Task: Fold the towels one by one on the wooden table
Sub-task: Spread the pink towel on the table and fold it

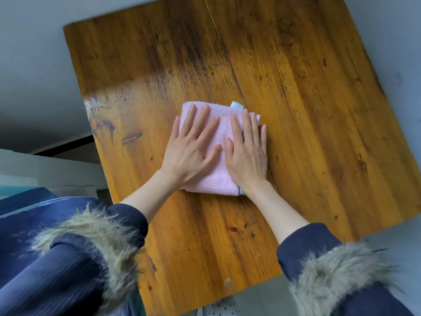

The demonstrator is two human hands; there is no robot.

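Folding looked nearly done on this pink towel: it lay as a small, squared packet near the middle of the table, and I judged only a last smoothing was left; no other towels showed. My left hand and right hand lay side by side on top, fingers straight and spread, pressing flat and gripping nothing, a white tag poking out beyond my right fingertips.

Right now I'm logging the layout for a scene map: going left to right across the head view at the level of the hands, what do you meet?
Bare wooden table → left hand flat on the pink towel → right hand flat on it → white tag at the towel's far right corner.
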